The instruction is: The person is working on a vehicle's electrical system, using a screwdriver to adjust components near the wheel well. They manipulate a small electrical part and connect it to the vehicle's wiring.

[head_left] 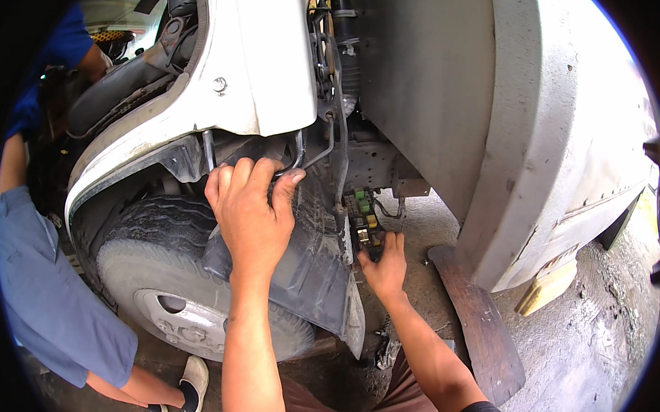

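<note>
My left hand is closed over a dark bent metal bar that hangs below the rear corner of the white vehicle cab. Lower and to the right, my right hand grips the near end of a black fuse box between thumb and fingers. Green and yellow pieces stand out on the box, and thin wires run off its right side. My fingertips partly hide that end. Just left of the box is the black mudguard behind the wheel.
A large tyre with a grey rim fills the wheel arch. The grey cargo body rises on the right, above a worn plank on the concrete. At far left another person in blue shorts stands by the cab seat.
</note>
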Demonstrator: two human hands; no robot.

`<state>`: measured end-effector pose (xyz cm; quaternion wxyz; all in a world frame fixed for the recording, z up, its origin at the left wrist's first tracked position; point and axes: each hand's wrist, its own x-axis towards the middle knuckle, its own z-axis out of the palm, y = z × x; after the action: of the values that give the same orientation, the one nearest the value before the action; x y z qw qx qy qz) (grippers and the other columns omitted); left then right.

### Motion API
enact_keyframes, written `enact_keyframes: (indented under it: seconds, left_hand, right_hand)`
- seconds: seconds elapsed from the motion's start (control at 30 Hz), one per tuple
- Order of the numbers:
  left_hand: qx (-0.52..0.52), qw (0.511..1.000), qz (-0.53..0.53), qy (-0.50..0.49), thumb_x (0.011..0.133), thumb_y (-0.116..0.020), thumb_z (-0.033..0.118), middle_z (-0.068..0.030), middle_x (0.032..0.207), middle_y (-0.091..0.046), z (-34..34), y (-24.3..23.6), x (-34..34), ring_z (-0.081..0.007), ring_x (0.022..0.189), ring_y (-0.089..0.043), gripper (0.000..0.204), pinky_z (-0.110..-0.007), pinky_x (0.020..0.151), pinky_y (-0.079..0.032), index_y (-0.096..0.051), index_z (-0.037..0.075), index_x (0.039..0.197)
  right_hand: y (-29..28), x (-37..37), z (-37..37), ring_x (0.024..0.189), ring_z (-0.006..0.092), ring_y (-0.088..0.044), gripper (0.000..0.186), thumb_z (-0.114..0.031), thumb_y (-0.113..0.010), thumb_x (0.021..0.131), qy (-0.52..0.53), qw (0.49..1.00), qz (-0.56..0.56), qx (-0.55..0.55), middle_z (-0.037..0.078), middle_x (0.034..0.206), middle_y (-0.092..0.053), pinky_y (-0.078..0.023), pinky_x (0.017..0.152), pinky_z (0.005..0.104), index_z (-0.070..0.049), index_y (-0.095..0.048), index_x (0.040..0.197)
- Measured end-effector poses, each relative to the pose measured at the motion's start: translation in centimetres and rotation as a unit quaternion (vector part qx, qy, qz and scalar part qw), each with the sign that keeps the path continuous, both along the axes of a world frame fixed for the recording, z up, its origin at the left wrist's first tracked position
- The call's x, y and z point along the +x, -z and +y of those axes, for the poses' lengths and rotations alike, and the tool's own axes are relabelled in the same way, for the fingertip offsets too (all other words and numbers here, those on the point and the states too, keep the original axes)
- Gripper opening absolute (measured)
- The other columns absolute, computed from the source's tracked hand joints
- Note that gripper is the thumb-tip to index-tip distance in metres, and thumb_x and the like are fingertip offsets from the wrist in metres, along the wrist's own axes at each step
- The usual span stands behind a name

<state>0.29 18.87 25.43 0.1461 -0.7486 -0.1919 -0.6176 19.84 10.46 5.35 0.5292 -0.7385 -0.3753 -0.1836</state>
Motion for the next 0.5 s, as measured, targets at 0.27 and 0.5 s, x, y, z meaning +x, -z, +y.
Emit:
enact_keyframes:
  seconds: [0.27, 0.5]
  left_hand:
    - [0.012, 1.000, -0.009, 0.009, 0.099, -0.069, 0.039, -0.0060, 0.088, -0.060, 0.4, 0.1, 0.1, -0.0300, 0.090, -0.056, 0.029, -0.044, 0.100, -0.038, -0.072, 0.011, 0.095]
    - [0.010, 1.000, -0.018, 0.017, 0.097, -0.071, 0.039, -0.0051, 0.088, -0.061, 0.6, 0.4, 0.2, -0.0295, 0.090, -0.057, 0.028, -0.045, 0.101, -0.038, -0.073, 0.011, 0.095]
  right_hand:
    - [-0.4, 1.7, -1.1, 0.094, 0.0437, -0.064, 0.025, -0.008, -0.076, 0.079, -0.013, 0.999, 0.004, 0.033, 0.019, 0.104, -0.059, -0.053, 0.079, 0.0511, 0.000, -0.061, 0.098]
    - [-1.0, 2.0, -0.8, 0.088, 0.0416, -0.065, 0.021, -0.008, -0.075, 0.079, -0.011, 1.000, -0.027, 0.008, 0.018, 0.098, -0.061, -0.052, 0.077, 0.0500, 0.001, -0.063, 0.094]
